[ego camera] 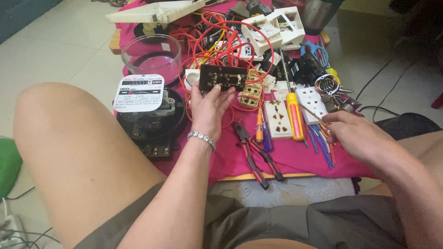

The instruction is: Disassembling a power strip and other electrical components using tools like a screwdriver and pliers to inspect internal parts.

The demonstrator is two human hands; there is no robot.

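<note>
Over the pink-clothed bench [295, 161], my left hand [208, 108] pinches a dark brown rectangular plastic terminal block [223, 77] by its lower edge. It looks light, rigid and brittle. My right hand [355, 133], well apart, grips a thin metal-tipped tool [310, 111].

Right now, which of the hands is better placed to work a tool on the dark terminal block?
Probably the right hand: it already pinches a thin screwdriver aimed toward the terminal block. The left hand is busy holding that block up above the pink cloth.

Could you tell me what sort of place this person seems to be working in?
Probably a home floor used as an electrical repair spot: a low board under a pink cloth on pale floor tiles, strewn with red wires, white sockets and pliers.
</note>
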